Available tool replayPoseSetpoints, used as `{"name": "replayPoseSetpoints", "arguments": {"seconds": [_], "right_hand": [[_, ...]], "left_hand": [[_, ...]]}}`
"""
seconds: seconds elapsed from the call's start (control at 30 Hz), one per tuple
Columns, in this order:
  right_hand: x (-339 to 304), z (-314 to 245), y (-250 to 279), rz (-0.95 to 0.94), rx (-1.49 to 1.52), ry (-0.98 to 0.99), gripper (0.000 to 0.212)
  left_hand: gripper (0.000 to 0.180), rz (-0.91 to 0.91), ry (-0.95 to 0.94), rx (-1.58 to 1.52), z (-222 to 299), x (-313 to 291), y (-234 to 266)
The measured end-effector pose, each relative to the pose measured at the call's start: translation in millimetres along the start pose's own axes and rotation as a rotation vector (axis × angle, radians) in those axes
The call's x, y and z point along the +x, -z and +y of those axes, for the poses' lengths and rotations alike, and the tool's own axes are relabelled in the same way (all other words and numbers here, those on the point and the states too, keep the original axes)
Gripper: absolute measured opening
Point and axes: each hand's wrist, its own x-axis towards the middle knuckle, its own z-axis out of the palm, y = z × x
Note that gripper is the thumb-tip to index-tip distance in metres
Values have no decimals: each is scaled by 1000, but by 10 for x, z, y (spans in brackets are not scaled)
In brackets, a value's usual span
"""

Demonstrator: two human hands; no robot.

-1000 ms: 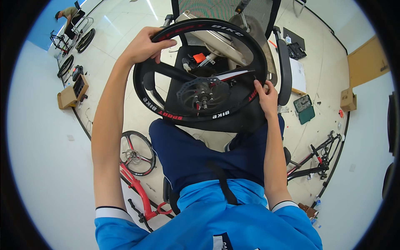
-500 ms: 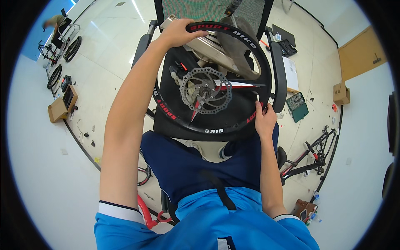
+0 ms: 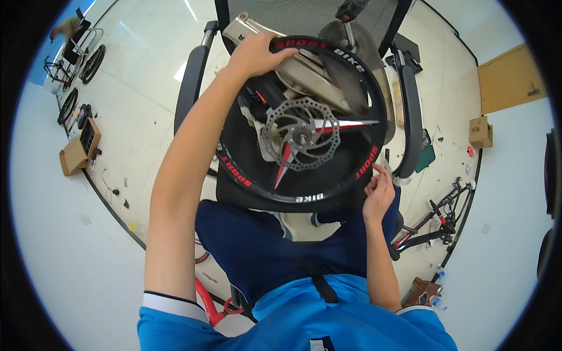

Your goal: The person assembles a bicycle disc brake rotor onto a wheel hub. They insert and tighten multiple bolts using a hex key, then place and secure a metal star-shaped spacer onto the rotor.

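Note:
A black bicycle wheel (image 3: 336,186) with red and white lettering rests tilted over the seat of an office chair. A silver disc brake rotor (image 3: 332,137) is fixed at its hub, and a silver-and-red spoke (image 3: 345,124) runs out to the rim. My left hand (image 3: 257,55) is closed over the rim at the upper left. Beside the lower right of the rim is my right hand (image 3: 379,196), its fingers loosely curled and its thumb off the rim. Behind the wheel lies a silver metal piece (image 3: 310,79) of unclear kind.
Chair armrests (image 3: 411,126) flank the wheel on both sides. A bicycle frame (image 3: 430,228) lies on the floor at right, near a brown box (image 3: 481,132). At left are an opened cardboard box (image 3: 73,155), loose wheels (image 3: 92,65) and a person (image 3: 67,29).
My right hand has slipped from the rim to just outside it, its fingers now curled. The wheel sits slightly lower and farther right in view, with my left hand still on it.

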Motion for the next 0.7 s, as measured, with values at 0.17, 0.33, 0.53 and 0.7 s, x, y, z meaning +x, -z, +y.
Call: {"name": "replayPoseSetpoints", "arguments": {"seconds": [0.17, 0.33, 0.53, 0.7], "right_hand": [[-235, -276, -236, -204, 213, -201, 33], [-365, -347, -404, -339, 331, -236, 34], [-727, -331, -486, -427, 329, -150, 35], [-796, -316, -346, -632, 271, -114, 30]], "left_hand": [[52, 254, 6, -148, 162, -375, 125], [21, 392, 256, -429, 931, -1755, 165], [20, -91, 312, -941, 1910, -3153, -184], [21, -78, 591, -1127, 1920, -3374, -200]]}}
